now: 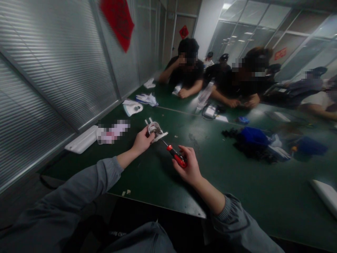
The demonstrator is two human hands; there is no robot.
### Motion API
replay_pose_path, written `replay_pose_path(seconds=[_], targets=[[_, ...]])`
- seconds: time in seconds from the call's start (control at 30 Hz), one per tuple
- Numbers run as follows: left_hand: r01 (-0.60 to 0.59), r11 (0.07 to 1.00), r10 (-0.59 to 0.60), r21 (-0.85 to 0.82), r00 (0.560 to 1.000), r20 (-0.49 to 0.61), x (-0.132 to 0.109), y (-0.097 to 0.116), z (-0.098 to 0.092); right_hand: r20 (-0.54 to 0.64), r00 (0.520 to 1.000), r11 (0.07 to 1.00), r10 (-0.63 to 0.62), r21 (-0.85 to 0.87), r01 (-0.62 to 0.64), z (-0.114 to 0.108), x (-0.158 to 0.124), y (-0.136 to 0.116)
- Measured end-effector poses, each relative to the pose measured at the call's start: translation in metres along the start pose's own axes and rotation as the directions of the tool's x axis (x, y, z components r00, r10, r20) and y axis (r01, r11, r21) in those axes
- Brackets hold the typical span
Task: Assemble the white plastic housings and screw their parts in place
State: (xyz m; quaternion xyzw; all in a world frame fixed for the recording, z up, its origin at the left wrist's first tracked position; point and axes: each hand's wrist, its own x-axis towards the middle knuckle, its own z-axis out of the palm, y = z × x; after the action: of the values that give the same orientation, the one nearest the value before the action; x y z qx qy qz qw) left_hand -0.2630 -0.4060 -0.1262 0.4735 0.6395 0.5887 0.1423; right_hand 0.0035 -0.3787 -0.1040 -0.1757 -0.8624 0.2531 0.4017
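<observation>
My left hand point(142, 141) is closed on a small white plug-like housing point(155, 129) with a hollow inside and two prongs sticking out at its far left. The thumb presses at the near edge of its opening. In my right hand point(190, 164) is a red and black screwdriver point(177, 156), its handle end resting against the palm and fingers. The thin shaft points up and left, and its tip meets the near right edge of the housing; whether it sits in a screw I cannot make out. Both hands are just above the green table point(158, 168).
A long white case point(83, 140) lies at left, with gloves point(146, 99) and a white part point(132, 108) beyond. Blue bins point(254, 136) and dark small parts stand at right. A clear bottle point(205, 96) and a white box point(210, 111) are farther back. Co-workers sit across the table.
</observation>
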Motion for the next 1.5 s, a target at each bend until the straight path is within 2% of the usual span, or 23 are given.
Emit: replay_pose_path(seconds=[0.13,0.23,0.33,0.43,0.6,0.7,0.8,1.0,1.2,1.37,1.5], targets=[[-0.006,1.000,0.006,0.009,1.000,0.004,0.000,0.001,0.000,-0.041,0.999,0.999,-0.029,-0.043,0.027,0.000,0.000,0.000],[-0.035,0.999,0.035,0.026,0.999,0.018,-0.001,0.003,0.000,0.020,1.000,0.999,-0.016,-0.044,0.017,-0.004,-0.001,-0.001],[-0.030,0.999,0.029,0.035,1.000,0.011,-0.001,0.004,-0.001,0.101,0.992,0.995,0.076,-0.071,-0.068,-0.007,-0.003,-0.002],[-0.004,0.999,0.004,0.034,1.000,-0.001,0.000,0.001,-0.001,0.106,0.981,0.982,0.162,-0.112,-0.150,-0.005,-0.005,-0.002],[-0.010,1.000,0.010,0.004,1.000,0.005,-0.001,0.000,0.000,0.006,0.994,0.991,0.112,-0.072,-0.111,-0.001,-0.004,-0.001],[-0.015,1.000,0.015,0.017,1.000,0.011,-0.002,0.002,-0.001,0.050,0.992,0.991,0.116,-0.076,-0.112,-0.003,-0.004,-0.002],[-0.010,1.000,0.010,0.023,1.000,0.000,-0.002,0.005,-0.002,0.091,0.981,0.984,0.169,-0.067,-0.163,-0.003,-0.004,-0.002],[-0.009,0.999,0.008,0.033,1.000,0.011,-0.002,0.006,-0.001,0.004,0.995,0.995,0.095,-0.036,-0.095,0.000,-0.003,-0.002],[-0.025,0.997,0.026,0.070,1.000,-0.007,-0.002,0.006,-0.001,0.101,0.983,0.988,0.155,-0.019,-0.154,-0.002,-0.005,-0.002],[-0.014,0.998,0.013,0.057,1.000,0.010,-0.003,0.009,-0.002,-0.005,0.995,0.994,0.100,-0.037,-0.101,0.000,-0.004,-0.001],[-0.032,0.997,0.032,0.077,0.999,0.008,-0.003,0.010,-0.002,0.081,0.989,0.992,0.122,-0.038,-0.119,-0.003,-0.004,-0.002]])
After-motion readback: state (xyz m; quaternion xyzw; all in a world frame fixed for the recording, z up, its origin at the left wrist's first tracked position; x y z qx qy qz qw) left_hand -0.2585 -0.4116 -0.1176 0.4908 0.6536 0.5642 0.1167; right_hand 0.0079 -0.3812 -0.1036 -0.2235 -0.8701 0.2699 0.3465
